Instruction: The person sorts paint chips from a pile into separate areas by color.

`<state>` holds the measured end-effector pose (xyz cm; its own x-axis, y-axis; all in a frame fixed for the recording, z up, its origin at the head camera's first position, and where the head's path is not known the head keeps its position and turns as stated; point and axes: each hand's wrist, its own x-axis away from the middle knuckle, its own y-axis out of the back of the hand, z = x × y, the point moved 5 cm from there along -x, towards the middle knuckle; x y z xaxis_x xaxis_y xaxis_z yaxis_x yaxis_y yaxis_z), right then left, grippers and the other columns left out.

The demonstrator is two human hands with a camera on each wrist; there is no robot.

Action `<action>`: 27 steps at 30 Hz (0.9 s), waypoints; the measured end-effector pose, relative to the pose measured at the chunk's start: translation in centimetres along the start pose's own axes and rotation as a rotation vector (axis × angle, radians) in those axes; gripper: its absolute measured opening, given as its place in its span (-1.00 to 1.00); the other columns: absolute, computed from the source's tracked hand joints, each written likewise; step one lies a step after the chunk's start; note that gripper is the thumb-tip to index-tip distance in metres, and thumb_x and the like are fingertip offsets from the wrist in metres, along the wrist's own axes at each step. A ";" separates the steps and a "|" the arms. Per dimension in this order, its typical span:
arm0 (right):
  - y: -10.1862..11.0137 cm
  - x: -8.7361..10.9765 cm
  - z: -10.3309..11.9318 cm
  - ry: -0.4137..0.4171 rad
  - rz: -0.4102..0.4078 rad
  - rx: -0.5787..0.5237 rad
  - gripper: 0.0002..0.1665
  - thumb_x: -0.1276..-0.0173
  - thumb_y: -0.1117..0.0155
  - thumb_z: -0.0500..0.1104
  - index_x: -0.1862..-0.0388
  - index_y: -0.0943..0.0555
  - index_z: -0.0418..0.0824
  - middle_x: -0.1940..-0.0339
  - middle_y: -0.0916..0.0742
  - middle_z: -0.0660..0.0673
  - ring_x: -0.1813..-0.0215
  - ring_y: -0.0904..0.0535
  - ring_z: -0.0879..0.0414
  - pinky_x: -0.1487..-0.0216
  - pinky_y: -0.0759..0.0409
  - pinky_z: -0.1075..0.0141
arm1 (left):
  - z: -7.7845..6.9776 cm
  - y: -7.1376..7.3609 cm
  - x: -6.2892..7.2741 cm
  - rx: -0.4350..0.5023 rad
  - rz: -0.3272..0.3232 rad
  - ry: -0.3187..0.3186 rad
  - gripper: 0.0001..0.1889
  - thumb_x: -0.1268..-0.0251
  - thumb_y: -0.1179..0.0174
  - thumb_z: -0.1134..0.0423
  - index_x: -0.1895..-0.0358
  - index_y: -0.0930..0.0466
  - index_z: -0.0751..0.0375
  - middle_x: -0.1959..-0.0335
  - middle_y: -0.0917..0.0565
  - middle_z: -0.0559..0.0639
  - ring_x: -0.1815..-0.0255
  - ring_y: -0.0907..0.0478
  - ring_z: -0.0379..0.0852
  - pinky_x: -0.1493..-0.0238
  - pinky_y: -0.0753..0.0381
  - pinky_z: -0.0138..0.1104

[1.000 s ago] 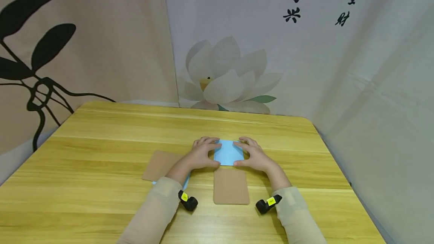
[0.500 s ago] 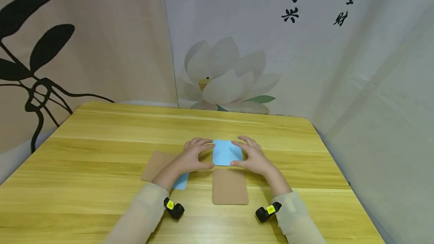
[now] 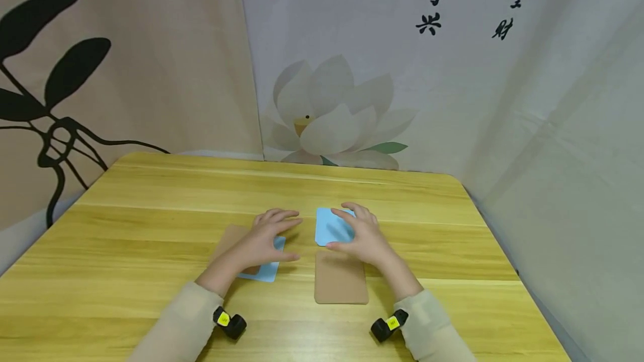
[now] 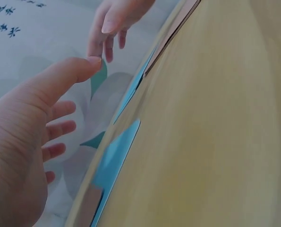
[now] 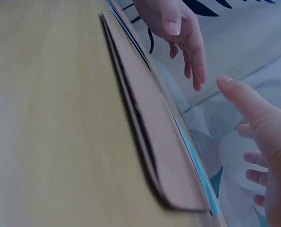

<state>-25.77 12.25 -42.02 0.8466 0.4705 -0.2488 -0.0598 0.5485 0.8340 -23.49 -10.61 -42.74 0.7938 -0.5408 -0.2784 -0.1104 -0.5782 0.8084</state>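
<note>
A blue square card (image 3: 326, 229) with rounded corners lies flat toward the far side of the table. My right hand (image 3: 366, 236) hovers over its right part, fingers spread and apart from the thumb, with nothing held. Just nearer to me is a brown square card (image 3: 341, 281); in the right wrist view its edge looks layered. To the left, another brown card (image 3: 228, 237) overlaps a second blue card (image 3: 266, 274). Above that pair my left hand (image 3: 261, 242) is held with fingers extended, grasping nothing and hiding part of both cards.
The wooden table (image 3: 151, 295) has light yellow grain. Behind it hangs a printed cloth (image 3: 453, 99) with a lotus, dark leaves and characters. Each sleeve cuff carries a small black wrist camera (image 3: 230, 324).
My left hand has drawn away from the far blue card, leftward over the left pair of cards. The right hand has shifted slightly left and nearer. The cards keep their places.
</note>
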 end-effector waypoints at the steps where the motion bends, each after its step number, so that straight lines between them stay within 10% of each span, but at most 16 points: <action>1: -0.1 0.0 0.2 0.007 -0.005 -0.003 -0.04 -0.02 -0.44 0.31 -0.39 -0.41 0.02 -0.40 -0.33 -0.13 -0.42 -0.12 -0.14 -0.31 -0.05 -0.14 | 0.0 0.2 0.2 -0.001 -0.001 0.000 -0.19 0.00 -0.43 -0.08 -0.35 -0.40 0.18 -0.39 -0.30 0.11 -0.38 -0.11 0.13 -0.23 0.06 0.23; 27: -3.6 -1.0 6.5 0.030 0.024 -0.020 -0.01 -0.03 -0.39 0.36 -0.41 -0.34 0.04 -0.44 -0.27 -0.12 -0.42 -0.09 -0.08 -0.34 0.00 -0.08 | 3.7 4.3 6.7 -0.081 -0.027 0.063 -0.06 0.13 -0.43 -0.24 -0.34 -0.40 0.20 -0.39 -0.29 0.15 -0.38 -0.05 0.28 -0.16 0.08 0.29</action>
<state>-22.96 5.33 -41.56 0.8283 0.5045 -0.2436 -0.0910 0.5502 0.8301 -20.87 -18.95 -43.03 0.8323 -0.4844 -0.2696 -0.0418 -0.5398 0.8408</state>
